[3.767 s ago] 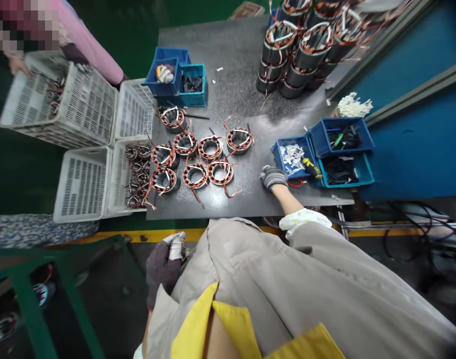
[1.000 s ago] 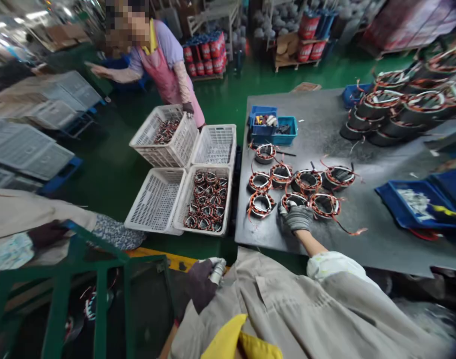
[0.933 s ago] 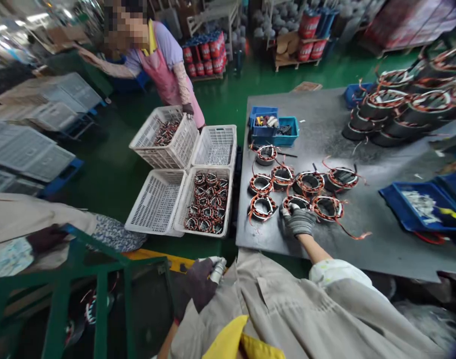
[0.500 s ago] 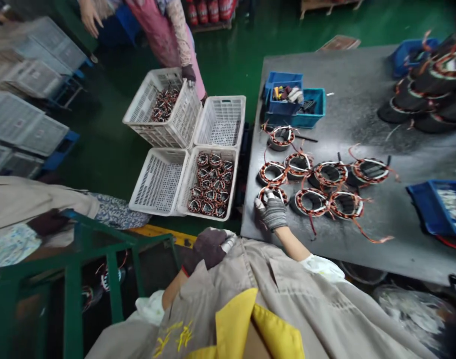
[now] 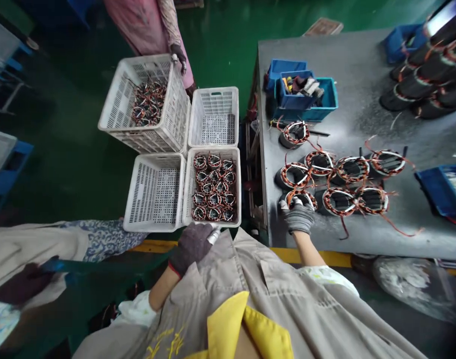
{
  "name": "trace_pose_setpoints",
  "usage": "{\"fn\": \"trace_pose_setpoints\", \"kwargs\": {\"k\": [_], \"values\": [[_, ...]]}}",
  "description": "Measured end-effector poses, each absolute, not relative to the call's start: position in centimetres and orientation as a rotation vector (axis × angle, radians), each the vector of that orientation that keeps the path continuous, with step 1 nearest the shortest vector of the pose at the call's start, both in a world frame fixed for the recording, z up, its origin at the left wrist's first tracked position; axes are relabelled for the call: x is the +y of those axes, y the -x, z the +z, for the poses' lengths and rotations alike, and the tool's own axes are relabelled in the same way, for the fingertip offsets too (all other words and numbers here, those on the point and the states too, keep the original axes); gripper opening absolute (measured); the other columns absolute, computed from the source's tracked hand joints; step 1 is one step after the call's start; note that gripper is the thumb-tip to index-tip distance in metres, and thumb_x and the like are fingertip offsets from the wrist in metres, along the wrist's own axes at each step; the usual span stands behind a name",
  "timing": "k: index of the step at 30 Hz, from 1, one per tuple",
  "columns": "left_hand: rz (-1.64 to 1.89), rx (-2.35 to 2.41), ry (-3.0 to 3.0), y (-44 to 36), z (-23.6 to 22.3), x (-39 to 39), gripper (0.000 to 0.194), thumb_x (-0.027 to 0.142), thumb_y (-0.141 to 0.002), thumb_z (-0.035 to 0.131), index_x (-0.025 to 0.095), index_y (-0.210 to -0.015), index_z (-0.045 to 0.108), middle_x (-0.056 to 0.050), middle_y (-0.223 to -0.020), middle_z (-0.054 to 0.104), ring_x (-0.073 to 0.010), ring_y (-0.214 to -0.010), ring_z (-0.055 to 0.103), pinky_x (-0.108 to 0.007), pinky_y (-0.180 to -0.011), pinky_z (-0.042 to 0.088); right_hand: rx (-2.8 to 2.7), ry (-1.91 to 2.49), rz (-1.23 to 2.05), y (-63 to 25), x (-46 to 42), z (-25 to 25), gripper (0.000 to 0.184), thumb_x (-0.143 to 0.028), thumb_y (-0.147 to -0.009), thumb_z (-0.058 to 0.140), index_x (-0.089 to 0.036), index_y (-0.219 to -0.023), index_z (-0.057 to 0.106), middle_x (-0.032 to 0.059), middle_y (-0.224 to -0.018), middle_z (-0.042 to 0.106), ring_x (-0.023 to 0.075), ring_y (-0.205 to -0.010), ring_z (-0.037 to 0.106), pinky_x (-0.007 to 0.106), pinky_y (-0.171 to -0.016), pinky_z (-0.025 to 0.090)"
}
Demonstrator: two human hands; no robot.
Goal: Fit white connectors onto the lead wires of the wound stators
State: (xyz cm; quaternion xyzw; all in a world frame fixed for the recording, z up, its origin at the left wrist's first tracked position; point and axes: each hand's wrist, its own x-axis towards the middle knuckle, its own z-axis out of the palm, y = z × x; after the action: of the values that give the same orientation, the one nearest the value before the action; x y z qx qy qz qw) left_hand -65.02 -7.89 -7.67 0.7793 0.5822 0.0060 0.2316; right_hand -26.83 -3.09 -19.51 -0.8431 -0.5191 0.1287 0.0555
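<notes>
My right hand (image 5: pixel 299 217), in a grey striped glove with white fingertips, grips the near-left motor stator (image 5: pixel 308 199) on the metal table, its fingers at the copper-wound rim. More wound stators (image 5: pixel 338 201) with orange leads and white bands stand upright around it. My left hand (image 5: pixel 195 244), in a dark purple glove with white-wrapped fingertips, is in front of my jacket, beside the near rim of a white crate (image 5: pixel 238 199). Its fingers are curled together; what they hold, if anything, is hidden. Several rows of smaller wound parts (image 5: pixel 214 187) fill that crate.
Beside it stand two white crates (image 5: pixel 128 199) (image 5: pixel 235 114). A co-worker's gloved hand (image 5: pixel 178 57) rests on a raised crate (image 5: pixel 112 99) of wound parts. Blue bins (image 5: pixel 297 99) and stacked stators (image 5: pixel 415 82) occupy the table (image 5: pixel 362 114). Another person's sleeve (image 5: pixel 108 239) is at left.
The view has shifted, so the table appears further right. My left hand appears closer to the crate's near rim. My right hand stays on the same stator. The green metal frame has left the view.
</notes>
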Motion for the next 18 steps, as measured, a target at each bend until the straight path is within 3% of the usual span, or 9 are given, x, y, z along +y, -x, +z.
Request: {"fn": "trace_pose_setpoints", "kwargs": {"k": [5,8,13,18], "values": [[-0.196,1.423,-2.017,69.0,-10.3,-6.2,0.035,0.036,-0.109,0.058,0.022,-0.130,0.081,-0.013,-0.130,0.084,-0.0302,-0.122,0.078,-0.046,-0.113,0.056,-1.518,2.661,0.215,28.3,-3.4,-19.6,0.068,-0.051,-0.098,0.059,0.000,-0.141,0.068,0.0299,-0.126,0.075,0.0463,-0.128,0.064,0.056,-0.124,0.041],[-0.353,1.378,-1.797,69.8,-13.1,-7.2,0.040,0.036,-0.104,0.063,0.022,-0.138,0.079,-0.012,-0.143,0.080,-0.0319,-0.135,0.074,-0.048,-0.121,0.054,-1.638,2.428,0.037,30.2,-4.0,-20.1,0.061,-0.046,-0.103,0.053,-0.002,-0.143,0.067,0.0288,-0.140,0.071,0.0447,-0.133,0.063,0.060,-0.127,0.039],[-0.393,1.389,-1.441,71.0,-16.9,-9.7,0.046,0.043,-0.106,0.054,0.024,-0.140,0.079,-0.009,-0.152,0.076,-0.0298,-0.143,0.071,-0.043,-0.125,0.053,-1.986,1.800,0.227,36.2,-2.0,-22.7,0.036,-0.035,-0.106,0.052,-0.015,-0.128,0.073,0.0183,-0.127,0.078,0.0344,-0.118,0.068,0.055,-0.119,0.047],[-0.235,1.300,-1.443,72.4,-19.5,-6.8,0.047,0.050,-0.110,0.051,0.029,-0.142,0.078,-0.005,-0.151,0.077,-0.0270,-0.140,0.072,-0.040,-0.124,0.054,-1.914,1.904,0.211,36.5,2.5,-26.0,0.046,-0.038,-0.105,0.058,-0.012,-0.142,0.068,0.0223,-0.142,0.071,0.0388,-0.134,0.061,0.062,-0.126,0.039]]}}
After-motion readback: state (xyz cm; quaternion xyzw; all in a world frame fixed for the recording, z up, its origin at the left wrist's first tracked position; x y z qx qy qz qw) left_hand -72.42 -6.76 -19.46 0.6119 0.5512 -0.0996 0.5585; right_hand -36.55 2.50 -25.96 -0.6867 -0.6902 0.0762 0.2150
